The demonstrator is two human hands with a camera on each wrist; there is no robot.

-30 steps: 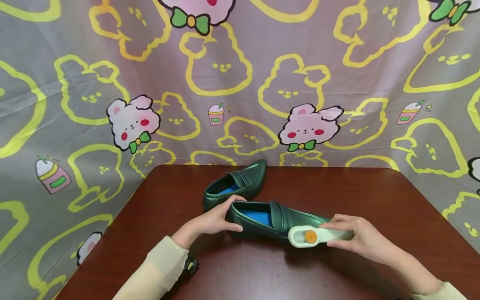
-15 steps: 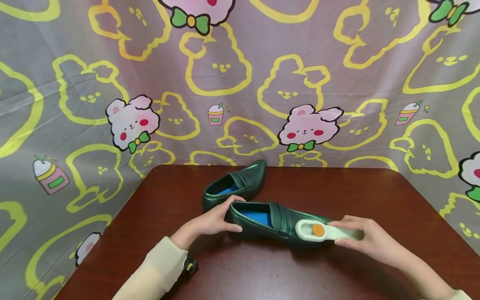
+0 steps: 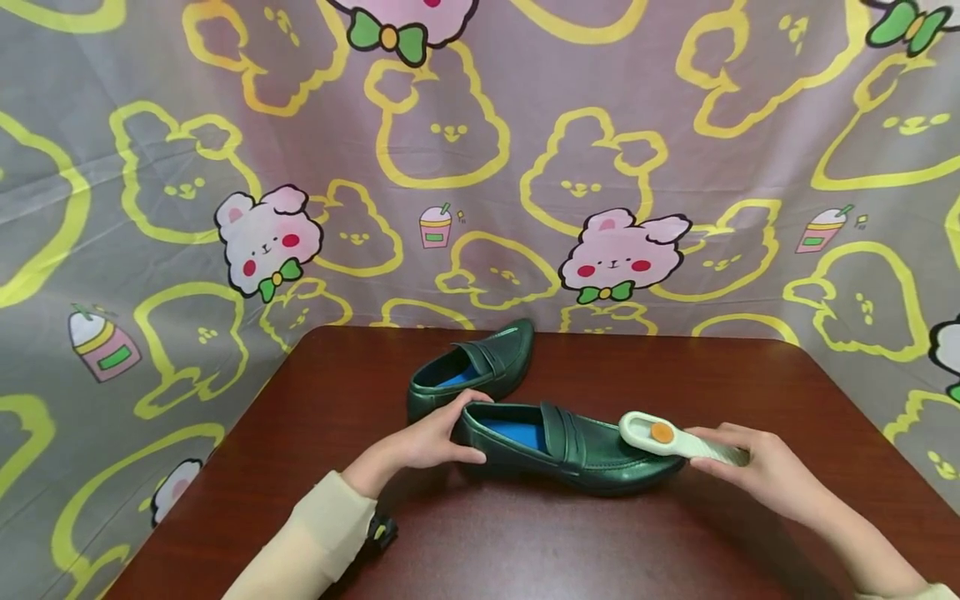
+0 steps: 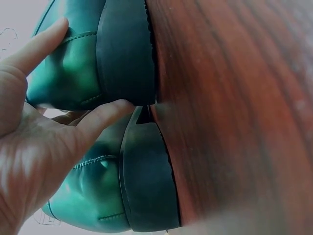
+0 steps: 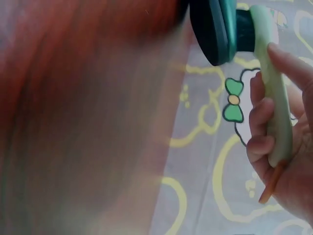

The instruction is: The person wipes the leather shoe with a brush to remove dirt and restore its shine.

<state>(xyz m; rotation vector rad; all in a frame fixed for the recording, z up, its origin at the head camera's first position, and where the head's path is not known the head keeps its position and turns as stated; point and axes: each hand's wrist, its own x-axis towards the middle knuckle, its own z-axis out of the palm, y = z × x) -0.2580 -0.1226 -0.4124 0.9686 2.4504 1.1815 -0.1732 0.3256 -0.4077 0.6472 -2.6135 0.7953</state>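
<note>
In the head view a dark green loafer (image 3: 615, 458) with a blue insole lies on the table, toe to the right. My left hand (image 3: 431, 433) grips its heel, thumb on the near side and fingers at the back rim; the heel (image 4: 129, 54) shows closely in the left wrist view. With curled fingers my right hand (image 3: 765, 471) holds a pale green shoe brush (image 3: 645, 429) by its handle, an orange button on top. Its dark brush head (image 5: 245, 32) meets the upper near the toe in the right wrist view. Behind stands the matching loafer (image 3: 498, 358).
A brown wooden table (image 3: 720, 375) bears both shoes. Cartoon-printed cloth (image 3: 495, 200) hangs behind and along both sides. Beside the left sleeve sits a small black object (image 3: 381, 533), partly hidden.
My right hand has moved the brush rightward and slightly up along the loafer toward the toe, uncovering more of the upper's near side. My left hand keeps its place on the heel.
</note>
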